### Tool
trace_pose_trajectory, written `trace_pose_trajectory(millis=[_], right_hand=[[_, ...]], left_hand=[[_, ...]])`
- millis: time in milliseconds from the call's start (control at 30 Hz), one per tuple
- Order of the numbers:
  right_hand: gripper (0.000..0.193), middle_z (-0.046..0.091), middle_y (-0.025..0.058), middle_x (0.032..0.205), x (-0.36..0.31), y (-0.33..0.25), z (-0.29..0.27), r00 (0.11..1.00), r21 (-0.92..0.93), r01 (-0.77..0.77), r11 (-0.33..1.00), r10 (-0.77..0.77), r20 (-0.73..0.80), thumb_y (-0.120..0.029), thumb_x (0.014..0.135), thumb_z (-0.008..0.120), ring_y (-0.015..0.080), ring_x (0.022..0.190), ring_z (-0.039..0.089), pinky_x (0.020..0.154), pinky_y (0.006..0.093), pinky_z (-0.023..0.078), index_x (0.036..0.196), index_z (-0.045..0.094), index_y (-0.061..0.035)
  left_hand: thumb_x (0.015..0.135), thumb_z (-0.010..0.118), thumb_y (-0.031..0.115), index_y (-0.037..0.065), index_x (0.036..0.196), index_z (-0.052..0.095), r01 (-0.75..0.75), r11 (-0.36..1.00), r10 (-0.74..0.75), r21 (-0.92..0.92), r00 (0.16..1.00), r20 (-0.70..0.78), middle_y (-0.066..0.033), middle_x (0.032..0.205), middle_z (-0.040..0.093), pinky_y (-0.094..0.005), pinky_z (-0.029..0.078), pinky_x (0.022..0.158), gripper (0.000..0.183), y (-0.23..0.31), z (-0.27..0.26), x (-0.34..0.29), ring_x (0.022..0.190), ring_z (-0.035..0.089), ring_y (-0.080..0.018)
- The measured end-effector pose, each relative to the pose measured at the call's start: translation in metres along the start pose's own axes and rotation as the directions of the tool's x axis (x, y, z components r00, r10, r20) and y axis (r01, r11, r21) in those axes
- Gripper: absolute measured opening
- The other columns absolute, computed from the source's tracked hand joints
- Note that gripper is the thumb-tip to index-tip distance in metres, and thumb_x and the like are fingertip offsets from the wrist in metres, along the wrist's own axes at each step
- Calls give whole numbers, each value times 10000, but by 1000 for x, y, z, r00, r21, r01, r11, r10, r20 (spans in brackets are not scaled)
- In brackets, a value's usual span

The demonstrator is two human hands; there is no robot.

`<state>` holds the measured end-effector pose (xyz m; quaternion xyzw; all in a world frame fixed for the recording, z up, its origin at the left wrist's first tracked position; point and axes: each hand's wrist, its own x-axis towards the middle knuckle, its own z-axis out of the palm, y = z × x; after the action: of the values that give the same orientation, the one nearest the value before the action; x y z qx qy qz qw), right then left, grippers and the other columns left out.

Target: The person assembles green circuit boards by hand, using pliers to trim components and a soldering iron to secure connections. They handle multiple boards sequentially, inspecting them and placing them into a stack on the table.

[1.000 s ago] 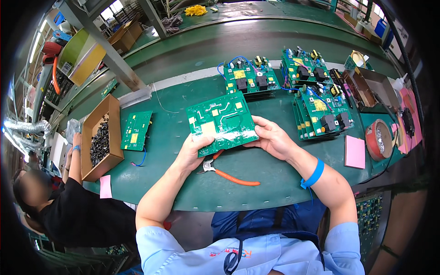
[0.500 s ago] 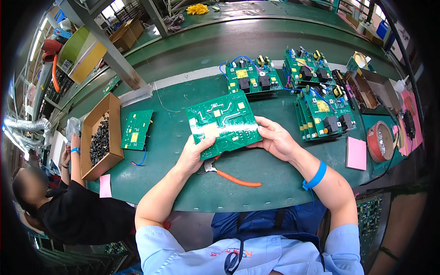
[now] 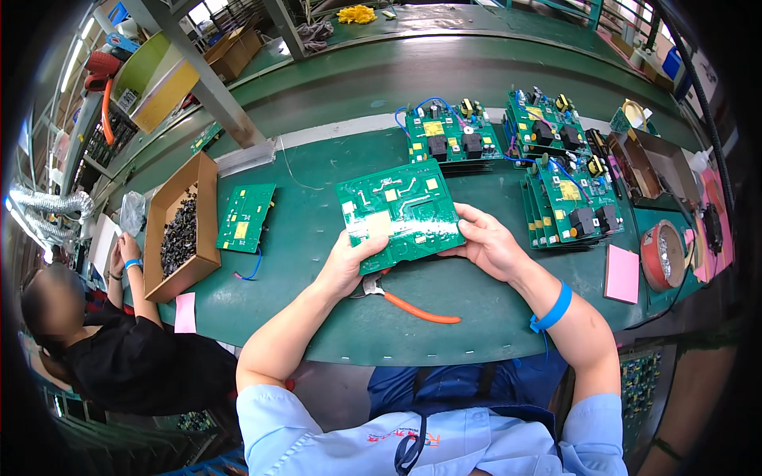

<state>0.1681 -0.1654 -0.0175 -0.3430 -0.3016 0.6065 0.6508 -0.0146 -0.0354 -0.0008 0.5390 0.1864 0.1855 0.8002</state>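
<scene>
Our left hand (image 3: 349, 260) is closed on the lower left corner of a circuit board (image 3: 403, 213), thumb over its face, while our right hand (image 3: 488, 240) pinches its right edge, thumb on top and fingers tucked behind. We hold it above the middle of the bench (image 3: 333, 317), toward the near edge, its flat side tilted up to us, probably so that we can look it over; gripping by the rim leaves most of that face uncovered. Our right forearm wears a blue band (image 3: 554, 308), perhaps against static.

Just below the board, a pair of cutters (image 3: 421, 308) lies with its orange handle toward the near edge, likely for a quick reach. By the left end of that edge is a pink slip (image 3: 185, 312); near its right end, a pink pad (image 3: 621, 274).

Farther in, along the left edge, an open box (image 3: 208, 218) of small black parts (image 3: 179, 238) leans our way, which seems to make picking easier. Beside it rests a single board (image 3: 248, 218). Toward the far right corner stand stacked boards (image 3: 570, 202), parts upward, perhaps to protect them. Beyond the far edge we see a yellow cloth (image 3: 357, 14).
</scene>
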Motion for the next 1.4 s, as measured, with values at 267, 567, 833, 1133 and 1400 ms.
trace_pose_trajectory(millis=[267,567,833,1133,1400], right_hand=[[387,462,98,1129,0,0,0,1000,-15,-3,1000,3,-10,-167,871,395,194,1001,491,849,364,416,1219,312,-18],[429,490,97,1088,-1,-2,1,1000,-44,9,999,-9,7,-144,846,461,189,971,510,841,352,432,1225,307,-15],[421,505,102,1073,-2,-2,3,1000,-26,6,1000,-6,0,-147,845,466,204,958,521,834,353,436,1219,322,-17],[405,495,109,1088,-1,-3,3,1000,-32,13,999,-14,-14,-134,848,453,204,964,516,846,352,425,1214,328,-13],[418,493,103,1088,-1,-2,2,1000,-37,18,999,-18,-11,-137,847,456,198,970,510,845,355,425,1223,321,-14]], left_hand=[[749,585,162,-12,1026,489,-26,1000,26,-3,999,23,-74,934,554,-236,442,550,341,-2,-1,2,717,546,-114],[794,208,615,72,1164,381,4,992,2,-123,999,44,-81,953,556,-265,447,504,679,3,-1,5,722,562,-152],[798,168,612,85,1203,339,17,988,-6,-155,997,75,-95,1022,534,-277,469,524,686,3,0,9,787,576,-174],[812,217,587,67,1160,372,62,998,-62,-19,998,-32,-104,973,540,-287,456,537,645,3,0,6,726,561,-174],[813,227,584,54,1130,399,43,999,-43,17,999,-29,-111,924,551,-278,447,531,641,2,-1,6,702,553,-171]])
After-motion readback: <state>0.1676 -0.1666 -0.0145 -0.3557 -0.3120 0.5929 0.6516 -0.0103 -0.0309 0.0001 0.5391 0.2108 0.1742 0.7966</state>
